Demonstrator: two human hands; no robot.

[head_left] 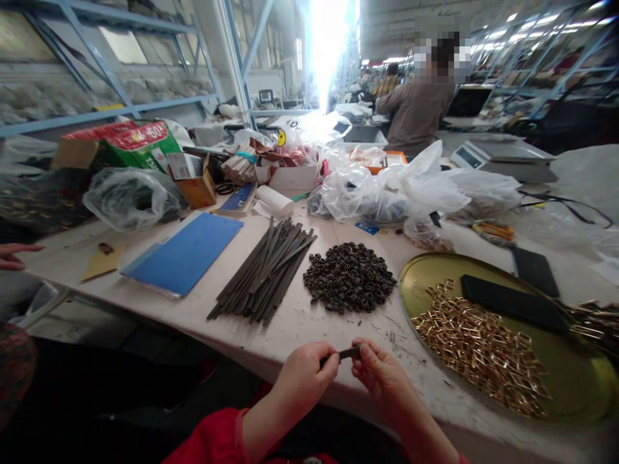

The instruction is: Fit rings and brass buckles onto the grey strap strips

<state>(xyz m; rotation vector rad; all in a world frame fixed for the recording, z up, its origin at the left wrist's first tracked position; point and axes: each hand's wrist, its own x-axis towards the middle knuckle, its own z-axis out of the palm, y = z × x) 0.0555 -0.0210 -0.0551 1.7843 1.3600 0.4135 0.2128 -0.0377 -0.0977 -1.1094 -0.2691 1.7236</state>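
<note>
Across most of my remote view runs a pale table (290, 332), cluttered toward its back. Beyond it I can see a person in a brown top (418, 109), turned away. On the table's right side lies a round gold tray (575, 380), holding many small gold-coloured metal frames (483, 348) and, above them, a long black slab (512, 301). Behind, clear plastic bags (416, 187) crowd together, with a red and green box (133, 145) farther left. A blue folder (186, 248) lies flat left of a fanned pile of dark strips (264, 274); just right of those strips sits a heap of small dark loops (351, 278), between them and the tray.

Nearer me, both hands are in front of the table's near edge, below the heap. The left hand (307, 374) is curled, pinching one end of a short dark strip (349, 353) between thumb and fingers. The right hand (380, 370) pinches the other end at its fingertips, so the piece spans the space between the hands. At the far left edge I make out another person's hand (17, 256), fingers extended.
</note>
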